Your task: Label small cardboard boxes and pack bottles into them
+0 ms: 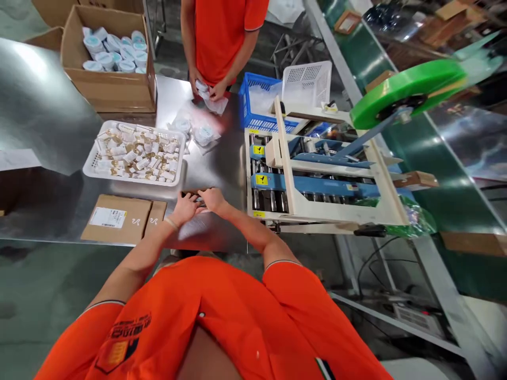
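Across a steel bench (224, 158), a white tray (134, 125) of gold-capped vials (134, 155) is left full, with the left hand (184, 207) and right hand (214, 199) held together, grip unclear.

- Bright, even indoor light filled the view and seemed to come from overhead
- A broad white glare washed out the stainless steel bench (225, 153) at upper left, and a faint red reflection lay near its far edge
- Shadows stayed soft, with only a dark band beneath the cardboard box (106, 89)
- The green tape roll (407, 92) at right was smeared with blur
- Wide-angle distortion bent the conveyor frame (449, 274) towards the right edge
- The person's hands (197, 202) looked fairly sharp, though small details on them blurred slightly
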`<action>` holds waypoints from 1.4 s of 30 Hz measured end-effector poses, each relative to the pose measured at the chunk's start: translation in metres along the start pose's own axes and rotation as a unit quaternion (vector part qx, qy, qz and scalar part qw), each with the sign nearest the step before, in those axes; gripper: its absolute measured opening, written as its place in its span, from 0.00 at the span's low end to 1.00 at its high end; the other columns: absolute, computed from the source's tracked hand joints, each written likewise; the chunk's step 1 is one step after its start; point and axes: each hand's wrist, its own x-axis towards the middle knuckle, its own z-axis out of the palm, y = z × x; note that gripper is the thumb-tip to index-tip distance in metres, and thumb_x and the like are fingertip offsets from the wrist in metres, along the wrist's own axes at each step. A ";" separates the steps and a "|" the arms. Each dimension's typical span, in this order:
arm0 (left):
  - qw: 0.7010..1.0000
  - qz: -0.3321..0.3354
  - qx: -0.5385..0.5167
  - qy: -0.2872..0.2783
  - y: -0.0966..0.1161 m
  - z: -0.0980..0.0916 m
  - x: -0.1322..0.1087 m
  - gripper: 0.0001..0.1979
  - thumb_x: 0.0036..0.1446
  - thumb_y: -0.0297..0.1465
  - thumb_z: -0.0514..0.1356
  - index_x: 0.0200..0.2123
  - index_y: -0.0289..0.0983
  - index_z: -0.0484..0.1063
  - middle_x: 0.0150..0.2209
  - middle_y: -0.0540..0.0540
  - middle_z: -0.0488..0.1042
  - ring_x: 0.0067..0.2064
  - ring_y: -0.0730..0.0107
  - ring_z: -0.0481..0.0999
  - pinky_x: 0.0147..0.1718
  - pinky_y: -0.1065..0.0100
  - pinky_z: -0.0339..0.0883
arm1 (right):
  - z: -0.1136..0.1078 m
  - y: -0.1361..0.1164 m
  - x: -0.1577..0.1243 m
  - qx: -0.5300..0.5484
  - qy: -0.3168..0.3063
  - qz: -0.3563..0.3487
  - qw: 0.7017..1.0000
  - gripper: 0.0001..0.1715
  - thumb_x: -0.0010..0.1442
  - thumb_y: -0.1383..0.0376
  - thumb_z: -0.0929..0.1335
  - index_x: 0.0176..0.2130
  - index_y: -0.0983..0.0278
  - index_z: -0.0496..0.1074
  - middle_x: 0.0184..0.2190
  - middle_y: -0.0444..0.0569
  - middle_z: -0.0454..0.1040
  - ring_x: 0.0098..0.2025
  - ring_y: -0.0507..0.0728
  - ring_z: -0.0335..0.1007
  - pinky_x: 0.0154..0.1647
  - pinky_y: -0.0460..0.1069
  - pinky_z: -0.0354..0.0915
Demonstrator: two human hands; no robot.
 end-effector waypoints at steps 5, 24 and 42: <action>0.999 -0.014 -0.030 0.017 0.001 0.005 0.002 0.22 0.76 0.43 0.59 0.65 0.42 0.81 0.62 0.31 0.81 0.62 0.39 0.76 0.68 0.34 0.54 | 0.019 0.042 -0.017 0.139 0.134 0.137 0.972 0.18 0.71 0.69 0.68 0.56 0.66 0.82 0.49 0.56 0.87 0.49 0.61 0.83 0.49 0.49 0.72; 0.724 -0.231 -0.647 0.068 -0.050 0.049 0.010 0.44 0.48 0.48 0.82 0.61 0.32 0.74 0.49 0.39 0.86 0.53 0.54 0.83 0.59 0.51 0.78 | 0.057 0.047 -0.004 0.111 0.026 -0.130 0.985 0.15 0.76 0.69 0.68 0.57 0.66 0.81 0.55 0.55 0.82 0.57 0.61 0.78 0.64 0.53 0.71; 0.984 -0.158 -0.068 0.053 -0.019 0.048 0.034 0.55 0.63 0.45 0.71 0.79 0.19 0.51 0.78 0.09 0.52 0.79 0.19 0.56 0.74 0.35 0.58 | 0.138 0.103 -0.004 0.184 0.169 0.174 0.952 0.28 0.78 0.62 0.67 0.72 0.65 0.73 0.72 0.68 0.70 0.71 0.69 0.68 0.71 0.61 0.67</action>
